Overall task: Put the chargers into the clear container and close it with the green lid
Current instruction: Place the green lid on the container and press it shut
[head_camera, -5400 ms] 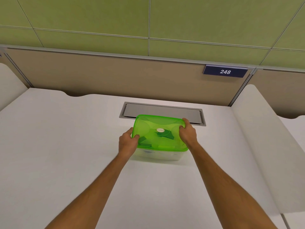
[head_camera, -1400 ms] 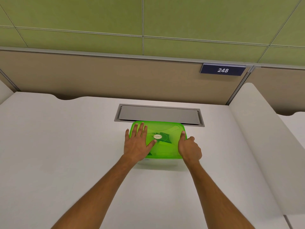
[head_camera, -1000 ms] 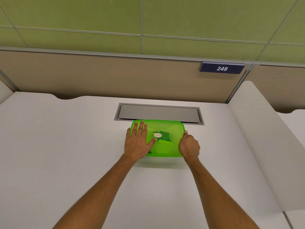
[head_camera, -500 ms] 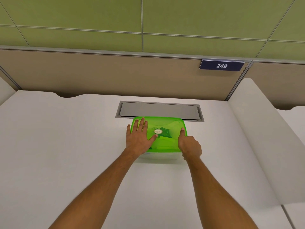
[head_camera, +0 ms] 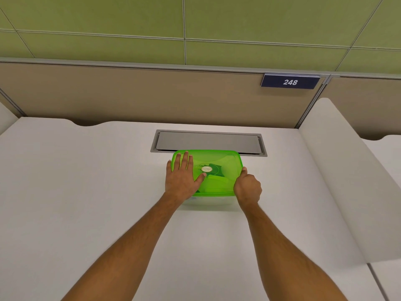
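The green lid [head_camera: 219, 161] lies on top of the clear container [head_camera: 208, 199], of which only a thin strip of the front wall shows. Dark charger shapes [head_camera: 217, 170] show dimly through the lid beside its round white label. My left hand [head_camera: 182, 177] lies flat on the lid's left half, fingers spread. My right hand [head_camera: 247, 187] is curled against the lid's right front corner, thumb along the rim.
The container stands on a white desk [head_camera: 86, 192], just in front of a grey cable hatch [head_camera: 208, 142]. A beige partition with a plate marked 248 [head_camera: 290, 82] rises behind. A white divider [head_camera: 338, 170] runs along the right side.
Earlier both hands gripped the lid's two ends. Since then my left hand has lain flat on top while my right hand has slid a little along the right edge.
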